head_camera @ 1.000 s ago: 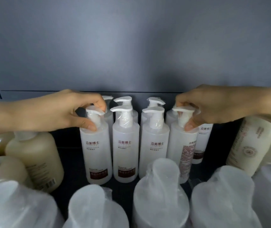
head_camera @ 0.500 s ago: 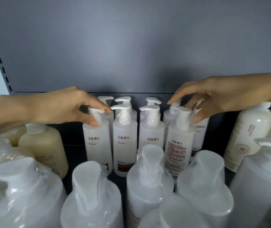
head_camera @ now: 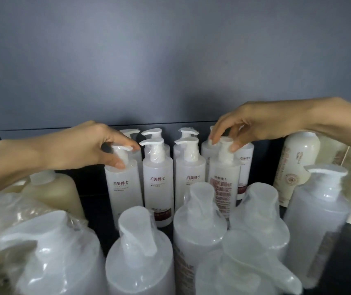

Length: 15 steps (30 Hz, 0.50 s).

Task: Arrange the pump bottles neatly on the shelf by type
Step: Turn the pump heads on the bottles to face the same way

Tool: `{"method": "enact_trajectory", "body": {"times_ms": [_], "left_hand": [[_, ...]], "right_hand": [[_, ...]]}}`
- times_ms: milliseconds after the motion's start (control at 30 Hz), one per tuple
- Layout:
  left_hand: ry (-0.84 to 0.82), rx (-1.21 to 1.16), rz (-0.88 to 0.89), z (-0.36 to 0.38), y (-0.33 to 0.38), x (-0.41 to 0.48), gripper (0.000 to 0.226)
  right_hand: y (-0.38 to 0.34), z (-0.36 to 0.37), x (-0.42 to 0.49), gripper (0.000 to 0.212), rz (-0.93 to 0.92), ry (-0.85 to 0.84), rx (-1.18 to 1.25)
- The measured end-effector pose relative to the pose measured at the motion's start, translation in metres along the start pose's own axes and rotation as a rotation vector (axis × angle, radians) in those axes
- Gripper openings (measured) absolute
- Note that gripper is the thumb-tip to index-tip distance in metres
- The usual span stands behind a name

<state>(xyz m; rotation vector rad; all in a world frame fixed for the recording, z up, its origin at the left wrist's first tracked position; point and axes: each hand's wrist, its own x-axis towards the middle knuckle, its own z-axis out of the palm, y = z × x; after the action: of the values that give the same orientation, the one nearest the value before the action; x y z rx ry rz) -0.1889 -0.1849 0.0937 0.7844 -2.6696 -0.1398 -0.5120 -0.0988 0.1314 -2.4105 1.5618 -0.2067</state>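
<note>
Left hand (head_camera: 89,145) pinched pump neck of left frosted bottle (head_camera: 123,188), first in four-bottle row toward back of shelf (head_camera: 94,194). Right hand (head_camera: 261,124) pinched pump cap of right frosted bottle (head_camera: 223,188), last in same row. Half-second before, right fingers were spread above cap; since closed onto it. Left grip unchanged. Both bottles upright, translucent white, pumps film-wrapped. Right one showed dense red print.

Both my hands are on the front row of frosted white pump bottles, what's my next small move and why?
Probably turn the rightmost frosted white pump bottle, pinched at its pump by your right hand, until its brand label faces out: it shows dense red print, unlike its three row-mates.
</note>
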Motion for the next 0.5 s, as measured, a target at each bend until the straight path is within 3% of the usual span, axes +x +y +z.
{"method": "enact_trajectory", "body": {"times_ms": [100,267,500], "left_hand": [[0.011,-0.021,-0.011,-0.001,0.001,-0.001,0.046],[0.049,-0.023,0.007,-0.001,0.001,-0.002,0.045],[0.054,0.005,-0.002,0.002,0.004,-0.002,0.041]], "right_hand": [[-0.005,-0.003,-0.001,0.025,0.063,0.069,-0.154],[-0.008,0.000,-0.001,0.050,0.155,0.119,-0.260],[-0.004,0.007,-0.004,0.041,0.226,0.188,-0.423]]}}
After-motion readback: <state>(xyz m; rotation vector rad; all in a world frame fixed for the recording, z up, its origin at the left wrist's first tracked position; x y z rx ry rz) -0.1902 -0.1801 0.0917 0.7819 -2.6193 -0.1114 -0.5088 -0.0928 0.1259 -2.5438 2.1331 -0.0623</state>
